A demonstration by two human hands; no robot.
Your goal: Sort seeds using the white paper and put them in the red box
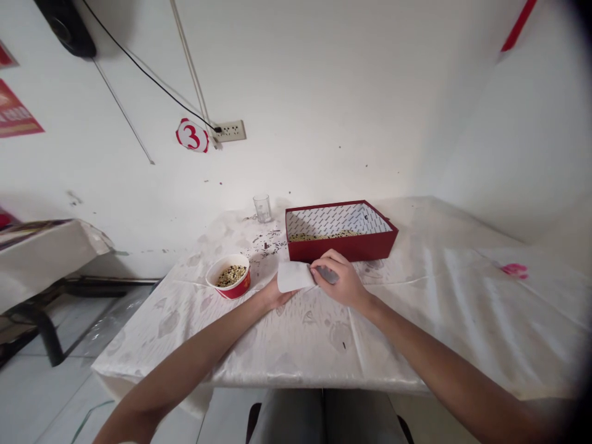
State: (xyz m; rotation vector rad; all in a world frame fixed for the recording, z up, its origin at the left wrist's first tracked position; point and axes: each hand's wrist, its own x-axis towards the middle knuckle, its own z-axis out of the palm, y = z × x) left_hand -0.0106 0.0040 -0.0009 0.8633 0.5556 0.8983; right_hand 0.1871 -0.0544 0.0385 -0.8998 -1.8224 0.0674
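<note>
White paper (pixel 294 277) just before the red box (pixel 363 248)

Right hand (pixel 341 280) fingers pinch the paper's edge; left hand (pixel 278 298) fingers, mostly covered, I can't tell.

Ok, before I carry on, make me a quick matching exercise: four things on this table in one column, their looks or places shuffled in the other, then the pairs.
Column one
1. sheet
2. box
3. tub
4. glass

Column two
A. round, red and white outside
B. clear, standing near the wall
C. white, touched by both hands
D. dark red outside, patterned lining

Pairs: 1-C, 2-D, 3-A, 4-B
</note>
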